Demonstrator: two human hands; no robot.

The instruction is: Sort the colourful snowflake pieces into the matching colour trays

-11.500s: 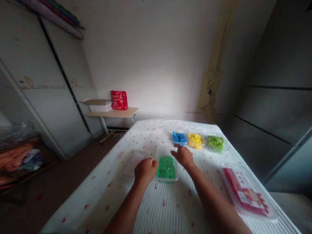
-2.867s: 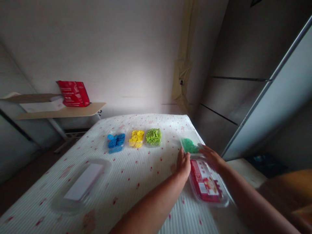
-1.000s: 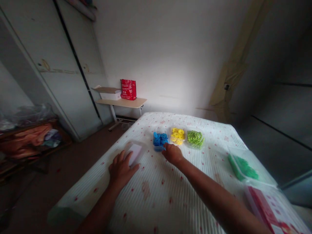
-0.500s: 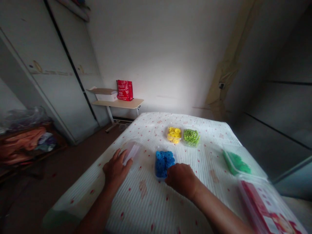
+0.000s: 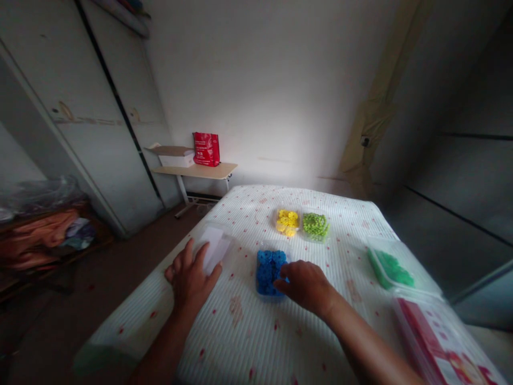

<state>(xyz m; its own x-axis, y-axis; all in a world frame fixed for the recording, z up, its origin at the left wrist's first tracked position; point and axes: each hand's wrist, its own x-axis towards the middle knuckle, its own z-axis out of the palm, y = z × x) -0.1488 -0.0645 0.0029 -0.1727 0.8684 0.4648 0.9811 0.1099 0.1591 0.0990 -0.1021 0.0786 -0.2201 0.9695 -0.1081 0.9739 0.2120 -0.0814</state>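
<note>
Blue tub (image 5: 273,298) looked like the one in progress: right hand (image 5: 306,283) half-curled at its right edge (honestly couldn't tell if it had a grip), left hand (image 5: 190,280) spread loosely over a clear tray (image 5: 219,247) to its left, no obvious hold. The green tub (image 5: 414,261) well to its right seemed already set aside, while the yellow tub (image 5: 287,234) and lime tub (image 5: 316,239) behind it seemed not yet dealt with.

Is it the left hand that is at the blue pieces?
No, the right hand is at the blue pieces, while the left hand is near the white panel.
</note>
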